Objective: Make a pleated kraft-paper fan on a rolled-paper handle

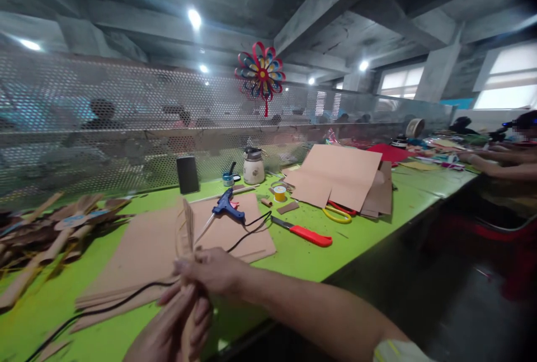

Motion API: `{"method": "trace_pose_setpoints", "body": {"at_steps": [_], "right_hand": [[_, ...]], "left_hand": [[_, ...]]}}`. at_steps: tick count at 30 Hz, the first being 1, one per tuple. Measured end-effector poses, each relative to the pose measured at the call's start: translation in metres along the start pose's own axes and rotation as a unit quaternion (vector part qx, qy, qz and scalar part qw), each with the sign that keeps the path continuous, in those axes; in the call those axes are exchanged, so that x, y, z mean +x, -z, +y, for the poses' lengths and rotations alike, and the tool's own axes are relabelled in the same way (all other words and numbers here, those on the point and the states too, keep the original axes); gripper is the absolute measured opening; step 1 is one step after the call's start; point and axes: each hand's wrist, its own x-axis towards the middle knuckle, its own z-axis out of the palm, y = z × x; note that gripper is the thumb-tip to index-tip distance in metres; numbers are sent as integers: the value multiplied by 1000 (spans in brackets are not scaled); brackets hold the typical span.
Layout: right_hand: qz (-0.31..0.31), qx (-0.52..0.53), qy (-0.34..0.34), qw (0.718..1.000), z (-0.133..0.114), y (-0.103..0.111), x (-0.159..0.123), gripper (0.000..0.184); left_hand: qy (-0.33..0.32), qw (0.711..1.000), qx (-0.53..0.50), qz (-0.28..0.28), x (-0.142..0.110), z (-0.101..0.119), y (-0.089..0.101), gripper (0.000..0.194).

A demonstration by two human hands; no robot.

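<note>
Left of the frame's lower centre, the paper (189, 226), pinched in the fingers of the left hand (174, 320) and right hand (218, 271), looks light, bendable and easily creased, probably best held at its gathered part.

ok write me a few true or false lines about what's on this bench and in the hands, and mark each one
1. The right hand holds brown strips. True.
2. The left hand holds the glue gun. False: the glue gun rests on a brown sheet; the left hand holds the strips too.
3. The knife has a green handle. False: the knife's handle is red.
4. The jar stands upright. True.
5. The flower lies on the table. False: the flower is up by the mesh.
</note>
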Motion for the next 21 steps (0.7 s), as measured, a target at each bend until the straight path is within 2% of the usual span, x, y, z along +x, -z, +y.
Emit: {"method": "trace_pose_setpoints", "body": {"at_steps": [2,3,5,8,10,13,17,21], "right_hand": [[53,-126,39,990,-14,29,-2,42],[137,-203,60,968,-22,49,-3,42],[222,-240,72,942,-39,95,0,40],[282,-288,41,914,-58,161,17,33],[295,-319,1,901,-62,190,35,28],[296,-360,-50,883,-55,209,64,32],[303,-390,-100,864,-39,209,90,31],[307,-394,-122,858,-30,208,100,31]], "left_hand": [[18,999,11,-26,4,9,-7,26],[19,999,13,-35,8,14,-9,23],[3,999,10,-45,20,23,-11,17],[-39,998,16,-45,43,36,-15,8],[-50,997,28,-51,58,43,-18,7],[-60,997,39,-35,76,49,-20,8],[-65,998,23,-4,88,51,-12,6],[-96,995,5,20,89,51,-4,2]]}}
